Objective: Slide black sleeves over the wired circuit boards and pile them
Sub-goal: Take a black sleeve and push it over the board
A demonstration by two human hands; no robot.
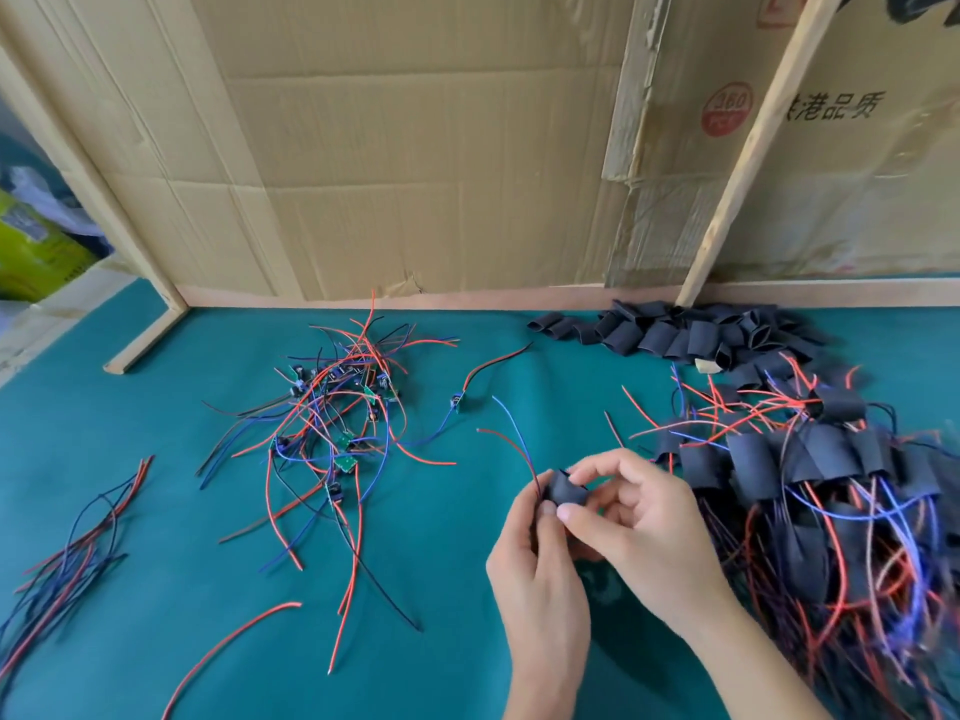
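Observation:
A black sleeve (565, 492) is held above the green table between both hands. My left hand (540, 579) pinches its lower left end with thumb and fingers, and my right hand (631, 511) pinches it from the right. Red and blue wires (511, 433) rise out of the sleeve to the upper left; the board inside is hidden. A tangle of bare wired circuit boards (337, 407) lies at centre left. Empty black sleeves (675, 332) are heaped at the back right. Sleeved boards (810, 480) are piled at the right.
One lone wired board (457, 400) lies between the tangle and the sleeves. Loose wires (78, 553) lie at the far left. A cardboard wall (415, 174) and wooden slats (743, 163) close off the back of the green table (182, 511).

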